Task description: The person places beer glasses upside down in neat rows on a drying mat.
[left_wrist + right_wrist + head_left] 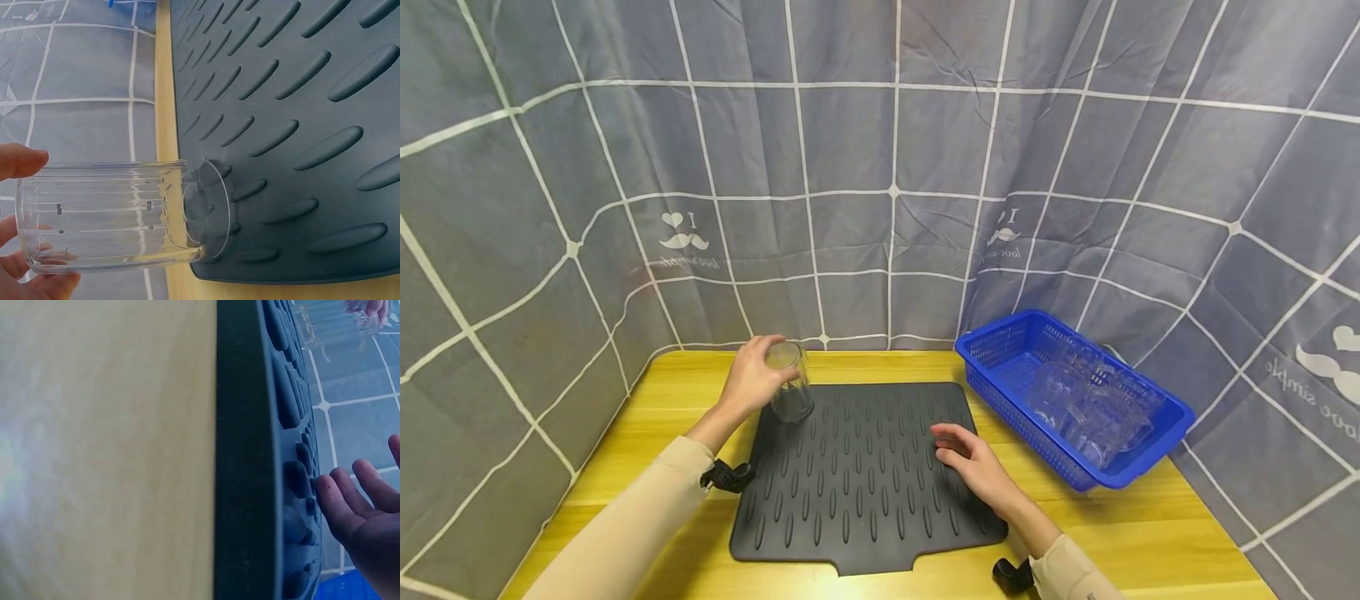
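A clear drinking glass point(793, 404) stands at the far left corner of the dark ribbed drying mat point(865, 475). My left hand point(754, 375) holds the glass near its upper end, thumb on one side and fingers on the other. In the left wrist view, the rim of the glass point(119, 215) lies between thumb and fingertips, and its other end meets the mat's corner. Over the mat's right part is my right hand point(973, 467), fingers loosely bent and holding nothing. The right wrist view shows those fingers point(337, 503) spread apart beside the mat's raised ribs.
A blue plastic basket point(1000, 400) with several clear glass items point(1097, 412) inside stands right of the mat. The mat lies on a yellow wood-grain table point(692, 375). A grey curtain point(850, 233) with white grid lines hangs behind and along both sides.
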Available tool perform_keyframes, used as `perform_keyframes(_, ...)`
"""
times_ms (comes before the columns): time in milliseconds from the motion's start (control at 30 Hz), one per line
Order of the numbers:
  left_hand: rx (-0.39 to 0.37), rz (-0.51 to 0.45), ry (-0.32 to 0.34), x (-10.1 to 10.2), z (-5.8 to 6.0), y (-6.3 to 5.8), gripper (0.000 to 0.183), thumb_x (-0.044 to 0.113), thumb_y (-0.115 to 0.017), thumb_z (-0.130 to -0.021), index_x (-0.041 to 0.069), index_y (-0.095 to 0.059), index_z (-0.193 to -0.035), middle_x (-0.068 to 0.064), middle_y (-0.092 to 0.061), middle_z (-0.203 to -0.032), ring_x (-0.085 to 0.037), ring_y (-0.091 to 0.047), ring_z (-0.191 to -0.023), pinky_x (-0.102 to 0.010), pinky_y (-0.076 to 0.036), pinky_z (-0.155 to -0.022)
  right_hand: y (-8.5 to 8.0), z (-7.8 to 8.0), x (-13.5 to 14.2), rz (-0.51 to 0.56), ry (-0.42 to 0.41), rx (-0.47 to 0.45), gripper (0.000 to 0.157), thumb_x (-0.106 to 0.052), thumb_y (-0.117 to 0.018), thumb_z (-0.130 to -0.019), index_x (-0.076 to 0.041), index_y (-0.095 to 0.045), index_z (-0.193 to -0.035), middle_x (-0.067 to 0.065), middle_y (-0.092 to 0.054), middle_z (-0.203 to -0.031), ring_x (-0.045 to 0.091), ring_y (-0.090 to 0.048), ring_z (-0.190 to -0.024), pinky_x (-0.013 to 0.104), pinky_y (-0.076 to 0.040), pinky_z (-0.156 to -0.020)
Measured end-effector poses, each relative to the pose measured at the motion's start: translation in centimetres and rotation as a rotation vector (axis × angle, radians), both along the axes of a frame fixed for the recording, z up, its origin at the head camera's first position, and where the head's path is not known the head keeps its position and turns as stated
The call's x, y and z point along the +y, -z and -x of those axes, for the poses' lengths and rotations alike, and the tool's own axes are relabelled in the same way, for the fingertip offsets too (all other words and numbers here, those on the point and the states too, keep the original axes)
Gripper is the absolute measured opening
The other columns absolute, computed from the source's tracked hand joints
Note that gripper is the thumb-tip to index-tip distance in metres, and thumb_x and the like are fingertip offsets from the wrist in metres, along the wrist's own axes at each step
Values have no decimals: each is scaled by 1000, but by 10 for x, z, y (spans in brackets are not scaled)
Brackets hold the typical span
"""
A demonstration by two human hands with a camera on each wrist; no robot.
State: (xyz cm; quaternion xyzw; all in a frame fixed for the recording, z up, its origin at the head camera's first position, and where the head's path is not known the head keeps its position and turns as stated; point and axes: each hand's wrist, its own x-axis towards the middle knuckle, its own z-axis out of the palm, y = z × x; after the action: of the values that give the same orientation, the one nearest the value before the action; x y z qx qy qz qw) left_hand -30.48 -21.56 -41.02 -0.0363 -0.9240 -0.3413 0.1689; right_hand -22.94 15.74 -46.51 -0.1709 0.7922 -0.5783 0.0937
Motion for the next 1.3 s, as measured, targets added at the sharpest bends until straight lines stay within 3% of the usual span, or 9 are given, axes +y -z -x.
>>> perform_keyframes(500, -27, -31, 10, 5, 3, 8, 60, 30, -74, -74, 11, -52, -127, -11, -48, -129, -35, -41, -120, -53, -35, -96, -2, -2, -5, -27, 4, 3, 34, -15, -55, -93, -13, -52, -127, 8, -51, -131, 35, -43, -124, 32, -44, -94)
perform_keyframes(967, -42, 22, 49, 11, 9, 2, 60, 31, -70, -77, 12, -49, -130, -14, -43, -128, -34, -40, -115, -54, -39, -89, -9, 0, -3, -18, 8, 17, 35, -18, -56, -93, -12, -52, -127, 10, -50, -131, 36, -43, -125, 19, -43, -90)
perform_keyframes(1167, -46, 25, 52, 12, 9, 4, 62, 30, -70, -77, 11, -48, -131, -15, -43, -128, -34, -41, -116, -53, -39, -91, 12, 11, 3, 1, 28, 18, 35, -14, -55, -93, -12, -52, -127, 13, -49, -133, 34, -44, -124, 27, -44, -92)
perform_keyframes(1300, -57, 26, 59, 13, 9, 3, 62, 29, -69, -77, 12, -47, -133, -14, -42, -130, -34, -40, -118, -53, -38, -92, 21, 17, 5, 14, 38, 34, 36, -12, -55, -92, -9, -52, -128, 15, -49, -133, 31, -46, -123, 26, -44, -92)
